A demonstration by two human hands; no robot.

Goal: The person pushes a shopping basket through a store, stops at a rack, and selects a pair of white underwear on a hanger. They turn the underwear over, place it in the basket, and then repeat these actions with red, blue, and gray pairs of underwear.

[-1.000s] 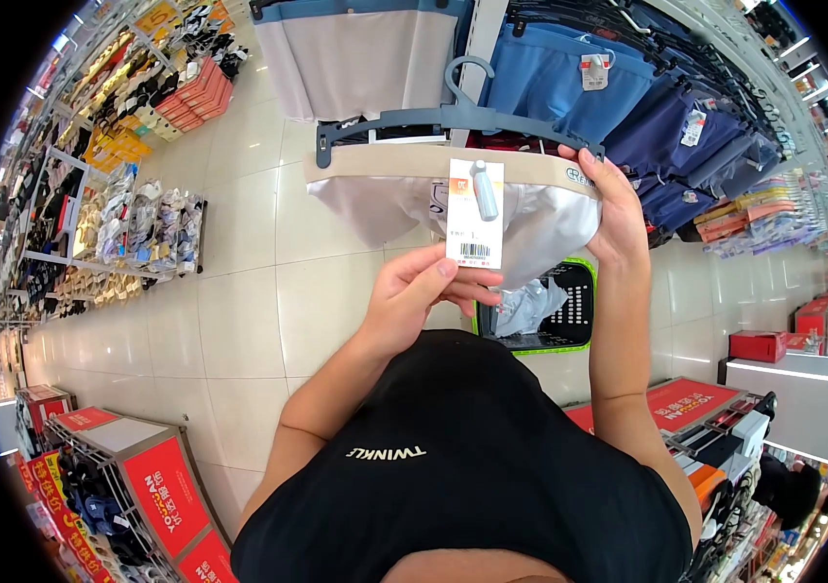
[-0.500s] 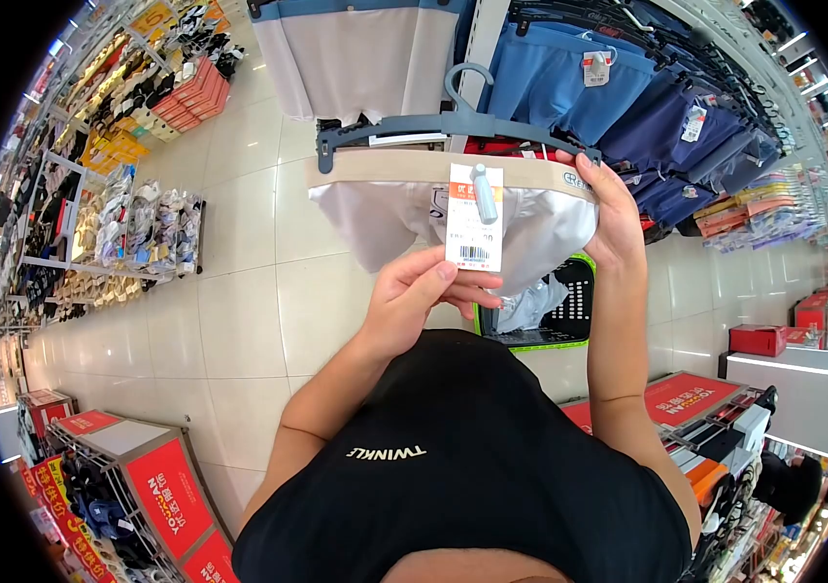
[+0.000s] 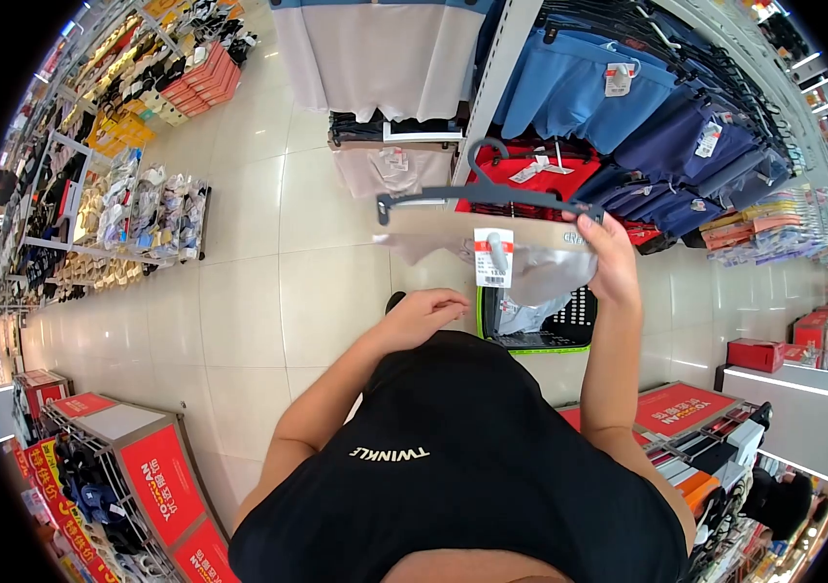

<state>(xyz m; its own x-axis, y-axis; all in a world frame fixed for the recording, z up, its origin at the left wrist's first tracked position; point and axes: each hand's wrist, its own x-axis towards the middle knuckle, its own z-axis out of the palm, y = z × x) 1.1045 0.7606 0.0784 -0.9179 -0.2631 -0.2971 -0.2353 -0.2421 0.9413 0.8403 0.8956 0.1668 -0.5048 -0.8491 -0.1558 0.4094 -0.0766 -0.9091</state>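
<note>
My right hand (image 3: 612, 260) grips the right end of a dark grey clip hanger (image 3: 491, 194) together with the waistband of a pair of underpants (image 3: 548, 276). The underpants are white with a beige waistband with lettering near my fingers. From the waistband's middle dangles a white and orange price tag (image 3: 493, 269) with a grey security tag (image 3: 498, 251) over it. Below and left of the garment, my left hand (image 3: 423, 315) is in front of my body, fingers loosely bent and holding nothing. It is apart from the price tag.
A black basket with a green rim (image 3: 538, 349) stands on the floor below the garment, with a plastic-wrapped item (image 3: 528, 316) inside. Ahead, a rack holds blue shorts (image 3: 584, 92), red garments (image 3: 540, 175) and pale garments (image 3: 385, 58). Red-panelled display bins (image 3: 163, 481) stand behind on both sides.
My left hand has let go of the price tag and drawn back, down from the garment. The hanger and underpants have shifted right and lower in view, and the garment tilts more.
</note>
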